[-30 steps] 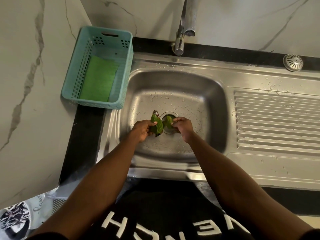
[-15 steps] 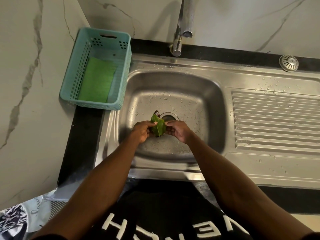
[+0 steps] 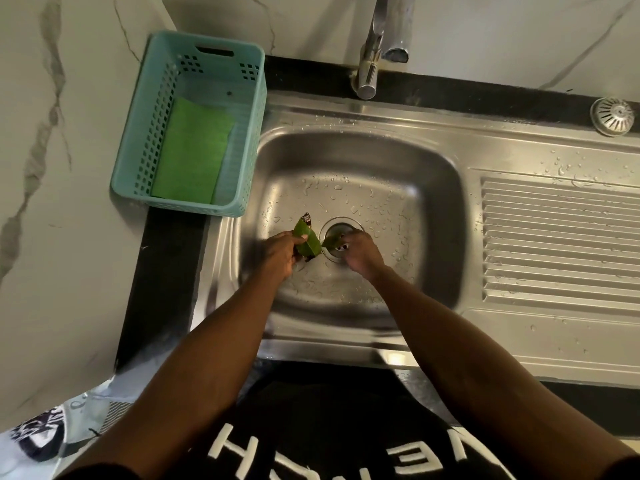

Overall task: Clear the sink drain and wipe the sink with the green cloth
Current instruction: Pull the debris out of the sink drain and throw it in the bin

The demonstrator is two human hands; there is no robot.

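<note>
The steel sink (image 3: 346,161) has a round drain (image 3: 341,227) in the middle of its basin. My left hand (image 3: 282,252) is shut on a bunch of green leaves (image 3: 306,242) just left of the drain. Over the drain's near edge, my right hand (image 3: 360,254) pinches another leaf (image 3: 330,241) at the opening. The green cloth (image 3: 192,152) lies flat inside a teal plastic basket (image 3: 254,140) on the counter left of the sink.
A chrome tap (image 3: 374,46) stands behind the basin, its spout above the back of the sink. A ribbed draining board (image 3: 557,244) spreads to the right, with a loose metal strainer (image 3: 612,116) at its far corner. Marble wall borders the left.
My right hand passed a leaf to the left hand's bunch, then went back to the drain and took hold of another leaf. The view shifted slightly.
</note>
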